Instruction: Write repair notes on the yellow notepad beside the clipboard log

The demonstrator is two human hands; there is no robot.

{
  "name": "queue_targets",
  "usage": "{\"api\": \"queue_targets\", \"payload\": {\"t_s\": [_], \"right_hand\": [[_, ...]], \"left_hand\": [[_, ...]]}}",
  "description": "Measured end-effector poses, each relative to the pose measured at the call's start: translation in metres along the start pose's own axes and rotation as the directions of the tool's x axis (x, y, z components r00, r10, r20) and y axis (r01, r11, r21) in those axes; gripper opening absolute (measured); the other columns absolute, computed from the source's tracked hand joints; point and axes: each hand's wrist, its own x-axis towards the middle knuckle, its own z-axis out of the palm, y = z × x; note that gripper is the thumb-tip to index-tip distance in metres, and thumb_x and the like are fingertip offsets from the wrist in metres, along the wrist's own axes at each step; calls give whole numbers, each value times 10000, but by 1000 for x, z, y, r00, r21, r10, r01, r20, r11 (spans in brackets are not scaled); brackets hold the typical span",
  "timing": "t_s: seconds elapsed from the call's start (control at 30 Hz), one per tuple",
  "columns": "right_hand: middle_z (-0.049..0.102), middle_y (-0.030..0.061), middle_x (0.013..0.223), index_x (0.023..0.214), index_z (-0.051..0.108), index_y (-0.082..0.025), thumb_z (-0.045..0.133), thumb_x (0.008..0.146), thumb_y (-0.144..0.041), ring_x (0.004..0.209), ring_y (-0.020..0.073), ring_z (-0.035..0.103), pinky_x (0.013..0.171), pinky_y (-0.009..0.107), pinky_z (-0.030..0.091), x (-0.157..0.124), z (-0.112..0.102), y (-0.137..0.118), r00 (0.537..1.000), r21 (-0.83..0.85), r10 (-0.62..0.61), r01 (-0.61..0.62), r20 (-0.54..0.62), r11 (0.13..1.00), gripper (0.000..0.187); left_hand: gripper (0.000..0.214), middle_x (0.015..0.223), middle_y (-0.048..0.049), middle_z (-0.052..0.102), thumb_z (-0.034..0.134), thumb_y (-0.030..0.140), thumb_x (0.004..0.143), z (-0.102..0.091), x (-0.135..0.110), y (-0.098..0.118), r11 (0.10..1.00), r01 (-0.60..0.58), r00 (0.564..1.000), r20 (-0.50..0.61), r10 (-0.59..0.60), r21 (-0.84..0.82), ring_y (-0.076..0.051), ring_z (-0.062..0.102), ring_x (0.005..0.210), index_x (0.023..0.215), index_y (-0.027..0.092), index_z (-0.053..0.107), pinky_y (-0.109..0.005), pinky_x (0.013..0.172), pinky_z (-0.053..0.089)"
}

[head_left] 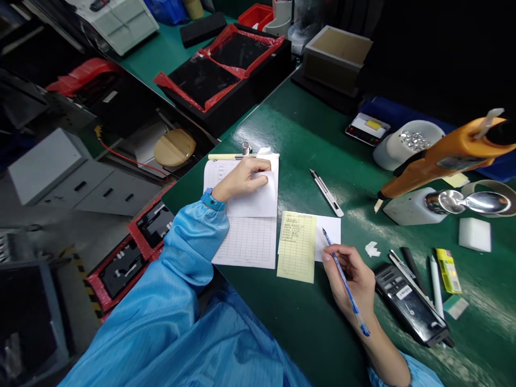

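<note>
Stretching away beyond both hands was a green workbench (pixel 306 140). Under the left hand (pixel 242 180) lay a clipboard of ruled forms (pixel 248 236), and that hand pressed down on a folded-back top sheet (pixel 264 196), fingers curled over its edge. Between the two hands lay a yellow note (pixel 297 247) covered in handwriting, overlapping a white slip (pixel 330 234). Just right of the right hand (pixel 352 274) sat a black handheld device (pixel 411 309). Beyond that hand, well apart from it, lay a utility knife (pixel 327 193). The right hand was closed around a blue pen (pixel 344 282), its tip touching the white slip at the yellow note's edge. A small scrap of white paper (pixel 372 249) lay near the right hand.
</note>
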Motion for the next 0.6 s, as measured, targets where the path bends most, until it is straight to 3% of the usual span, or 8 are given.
{"api": "queue_targets", "payload": {"t_s": [0.3, 0.6], "right_hand": [[628, -40, 654, 958, 739, -220, 709, 1001, -243, 490, 97, 530, 464, 206, 445, 0, 0, -1, 1000, 2, -26, 26, -3, 1000, 57], [643, -14, 660, 940, 756, -212, 713, 1023, -348, 509, 110, 545, 462, 217, 449, 0, 0, 0, 1000, -8, 24, -24, 11, 1000, 165]], "left_hand": [[203, 657, 40, 330, 500, 364, 766, 1, 0, 7, 999, 38, 999, -13, -38, 16, -148, 331, 631, 680, 256, 352, -346, 628, 266], [172, 713, 13, 584, 632, 375, 836, 3, -3, 11, 997, 74, 997, -18, -74, 13, -157, 517, 665, 785, 216, 595, -313, 646, 393]]}}
